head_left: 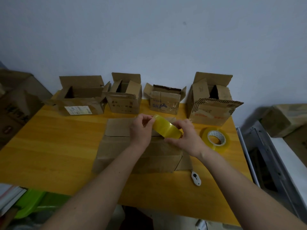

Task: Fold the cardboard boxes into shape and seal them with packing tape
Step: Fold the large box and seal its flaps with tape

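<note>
Both hands on tape roll over box, no tape laid yet.

Right hand (184, 136) gripped the tape roll (167, 128); left hand (141, 128) pinched at its upper edge, prob. hunting the free end. Near box (137, 151) sat w/ flaps shut, seam untaped as far as visible. Four boxes at back (123, 97) stood folded but tops open. Spare roll (216, 138) & cutter (196, 178) lay on table (49, 146), right side. Most sealing judged left.

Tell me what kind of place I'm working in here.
Probably an informal home or small-shop packing corner, not a warehouse: a yellow wooden table against a plain wall, four reused open boxes in a row, a spare tape roll, and more cartons stacked alongside.
</note>
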`<state>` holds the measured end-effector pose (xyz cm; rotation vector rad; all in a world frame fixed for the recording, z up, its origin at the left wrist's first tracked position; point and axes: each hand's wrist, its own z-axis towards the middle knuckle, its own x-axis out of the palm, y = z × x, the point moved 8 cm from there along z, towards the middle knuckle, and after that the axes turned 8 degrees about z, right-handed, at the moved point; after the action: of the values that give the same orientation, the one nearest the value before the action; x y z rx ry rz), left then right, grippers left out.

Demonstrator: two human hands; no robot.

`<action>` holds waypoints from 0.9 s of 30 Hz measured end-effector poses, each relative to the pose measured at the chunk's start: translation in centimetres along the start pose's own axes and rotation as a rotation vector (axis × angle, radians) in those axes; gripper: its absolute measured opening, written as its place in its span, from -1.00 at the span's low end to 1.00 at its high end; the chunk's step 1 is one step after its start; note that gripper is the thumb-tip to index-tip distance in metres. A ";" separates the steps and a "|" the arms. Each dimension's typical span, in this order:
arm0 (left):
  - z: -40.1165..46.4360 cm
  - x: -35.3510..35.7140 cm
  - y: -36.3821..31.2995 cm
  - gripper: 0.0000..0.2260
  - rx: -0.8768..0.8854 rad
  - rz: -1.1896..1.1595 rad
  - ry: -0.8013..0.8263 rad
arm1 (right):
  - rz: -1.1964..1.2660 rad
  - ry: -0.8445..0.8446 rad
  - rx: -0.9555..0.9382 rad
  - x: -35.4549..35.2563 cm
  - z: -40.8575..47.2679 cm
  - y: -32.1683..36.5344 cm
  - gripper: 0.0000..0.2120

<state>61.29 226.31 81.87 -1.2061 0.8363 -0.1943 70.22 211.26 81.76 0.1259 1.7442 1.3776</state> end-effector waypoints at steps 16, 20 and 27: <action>0.8 -0.5 5.9 -0.89 -0.536 -0.514 0.254 | 0.115 -0.072 0.028 3.2 1.7 -0.1 -0.36; 0.7 -0.5 6.8 -0.85 -0.633 -0.544 0.299 | 0.124 -0.093 0.015 3.2 1.7 0.1 -0.38; 0.4 0.2 6.3 -0.92 -0.616 -0.657 0.392 | 0.164 -0.100 0.008 3.4 1.6 0.0 -0.37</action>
<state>59.85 228.86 76.30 -2.0509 0.8338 -0.7665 69.28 214.32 79.85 0.3433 1.6862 1.4562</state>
